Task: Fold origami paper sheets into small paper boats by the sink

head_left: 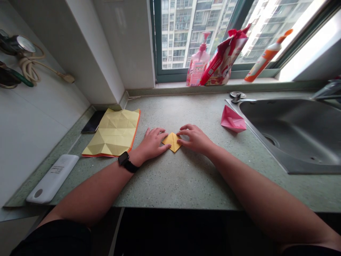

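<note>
A small diamond of folded yellow paper (173, 145), with a crease down its middle, lies flat on the countertop in front of me. My left hand (154, 142), with a black watch on the wrist, holds its left side, the thumb on the lower left edge and a finger by the upper left. On the other side, my right hand (195, 139) has its thumb and fingertips at the right corner, gripping the paper there. The palms rest low beside the paper, and the outer fingers are slightly bent.
Creased yellow sheets over orange ones (114, 131) lie left, beside a dark phone (93, 121) and a white power bank (53, 179). A pink folded-paper piece (232, 120) sits near the steel sink (290, 131). Bottles and a red bag (225, 58) stand on the windowsill.
</note>
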`<state>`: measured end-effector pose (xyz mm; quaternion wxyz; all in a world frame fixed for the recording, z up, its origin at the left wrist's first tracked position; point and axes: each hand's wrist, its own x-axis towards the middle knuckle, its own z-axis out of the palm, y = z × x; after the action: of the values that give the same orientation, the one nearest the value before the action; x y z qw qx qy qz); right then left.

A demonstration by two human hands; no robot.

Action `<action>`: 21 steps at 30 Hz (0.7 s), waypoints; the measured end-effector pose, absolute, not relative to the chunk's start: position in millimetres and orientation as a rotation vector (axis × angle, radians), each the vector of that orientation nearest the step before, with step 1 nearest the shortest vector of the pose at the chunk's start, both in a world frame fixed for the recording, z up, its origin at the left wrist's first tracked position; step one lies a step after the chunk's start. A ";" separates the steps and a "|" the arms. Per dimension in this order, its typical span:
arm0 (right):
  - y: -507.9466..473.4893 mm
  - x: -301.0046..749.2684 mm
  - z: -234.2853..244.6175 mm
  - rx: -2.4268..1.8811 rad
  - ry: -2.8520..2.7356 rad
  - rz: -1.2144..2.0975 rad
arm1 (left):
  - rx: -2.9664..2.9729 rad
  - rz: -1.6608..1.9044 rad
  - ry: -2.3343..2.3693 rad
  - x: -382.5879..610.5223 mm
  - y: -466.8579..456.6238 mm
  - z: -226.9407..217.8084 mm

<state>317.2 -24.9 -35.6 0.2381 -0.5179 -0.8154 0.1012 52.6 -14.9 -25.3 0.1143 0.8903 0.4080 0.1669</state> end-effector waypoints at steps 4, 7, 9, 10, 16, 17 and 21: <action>-23.7 315.9 -30.8 -1.387 -2.178 0.361 | 2.604 0.532 1.159 52.2 -14.8 -23.4; -25.2 314.1 -22.3 -1.350 -2.113 0.451 | 2.556 0.617 1.123 52.0 -13.6 -22.2; -27.6 312.5 -17.1 -1.326 -2.054 0.529 | 2.506 0.706 1.080 51.9 -12.4 -21.9; -29.1 311.6 -15.0 -1.314 -2.019 0.562 | 2.483 0.759 1.052 51.9 -11.8 -21.7; -38.5 305.7 -4.9 -1.128 -1.896 0.515 | 2.373 1.128 0.912 52.7 -15.8 -15.2; -40.1 304.4 -3.0 -1.083 -1.900 0.474 | 2.368 1.167 0.897 52.9 -17.5 -13.1; -45.4 300.4 3.1 -0.958 -1.956 0.308 | 2.429 1.220 0.871 53.3 -23.4 -5.3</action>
<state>300.4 -45.4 3.1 0.4537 -0.3882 -0.7924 0.1247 53.3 -23.4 -5.3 0.1430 0.8422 0.3020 0.4231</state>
